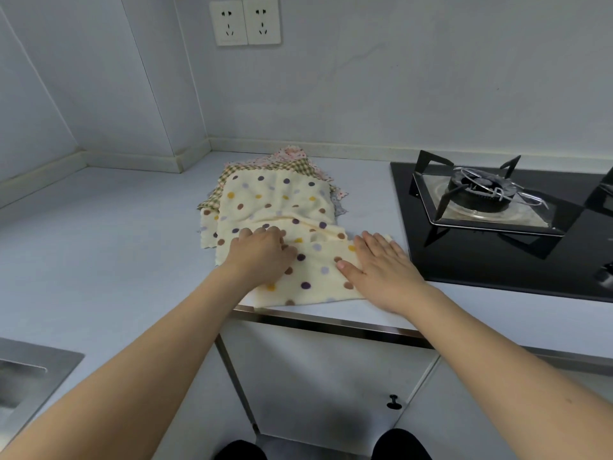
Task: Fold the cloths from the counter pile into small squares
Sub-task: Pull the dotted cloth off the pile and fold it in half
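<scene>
Pale grey kitchen corner, white wall with two sockets [244, 22] up top, and a light bench [99, 234] running round it. Gas hob [491, 200] sits off to the right of the right hand, a bit of steel sink [30, 370] way down left of the left arm.

Looks to me like the very start of a fold: the top cloth, a cream dotted cloth [298, 260], is pulled partway off the pile [275, 180] toward the bench edge and is being laid flat. Its near half lies between and under the hands, the far half still draped up over the pile just beyond the fingers. Under it you can see a checked cloth [238, 174] and a floral one at the back.

Left hand [262, 254] is on the cloth's left part, fingers curled down into a rumpled ridge, so I'd say it's bunching or pinching the fabric there, though I can't see the fingertips well enough to swear to it. Right hand [381, 263] is flat, fingers straight and together, palm pressing the cloth's right edge down, half on cloth and half on bare bench.

Next move, my guess: drag the rest clear of the pile, smooth that ridge out, then bring one edge over to meet the other. Corners need lining up or the square comes out wonky, and the near edge is right at the bench lip, so it could slide off.
</scene>
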The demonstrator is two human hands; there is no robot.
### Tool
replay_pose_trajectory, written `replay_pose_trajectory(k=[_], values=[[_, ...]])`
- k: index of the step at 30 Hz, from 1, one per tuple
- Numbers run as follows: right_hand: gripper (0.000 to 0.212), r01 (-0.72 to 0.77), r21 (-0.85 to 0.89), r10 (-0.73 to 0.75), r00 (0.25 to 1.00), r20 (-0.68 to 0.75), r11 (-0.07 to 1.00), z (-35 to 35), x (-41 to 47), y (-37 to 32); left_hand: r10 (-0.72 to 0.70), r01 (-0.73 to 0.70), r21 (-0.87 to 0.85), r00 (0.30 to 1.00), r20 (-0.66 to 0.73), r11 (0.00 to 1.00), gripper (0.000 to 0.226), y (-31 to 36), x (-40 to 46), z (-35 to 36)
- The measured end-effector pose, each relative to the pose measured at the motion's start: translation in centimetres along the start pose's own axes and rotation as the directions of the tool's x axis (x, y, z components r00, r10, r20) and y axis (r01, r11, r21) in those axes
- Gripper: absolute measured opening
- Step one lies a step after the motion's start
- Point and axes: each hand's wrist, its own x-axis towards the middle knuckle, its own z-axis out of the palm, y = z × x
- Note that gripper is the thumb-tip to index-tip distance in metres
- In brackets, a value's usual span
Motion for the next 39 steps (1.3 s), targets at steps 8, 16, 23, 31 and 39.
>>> replay_pose_trajectory(k=[8,16,23,31,39], values=[[0.113,0.030,-0.010,-0.030,0.999,0.026,0.999,-0.4,-0.4,-0.1,0.036,0.006,-0.252,0.986,0.165,0.968,0.025,-0.4,0.4,-2.4],[0.102,0.070,0.040,-0.068,0.996,-0.057,0.997,-1.2,-1.3,-0.9,0.012,0.027,-0.272,0.990,0.141,0.962,0.019,-3.6,-0.9,-1.8],[0.038,0.182,0.108,-0.122,0.901,-0.416,0.977,1.7,-3.1,-9.1,0.053,-0.005,-0.478,0.995,0.086,0.878,0.015,-4.6,-1.7,-2.1],[0.073,0.192,0.001,-0.191,0.977,-0.099,0.981,1.5,-3.7,-8.8,0.070,-0.084,-0.669,0.996,-0.047,0.738,0.011,-6.5,-2.8,-1.2],[0.049,0.425,-0.179,-0.458,0.768,-0.448,0.887,4.0,-5.2,-10.5,0.122,-0.118,-0.532,0.992,-0.028,0.838,0.039,-6.2,-3.1,-1.4]])
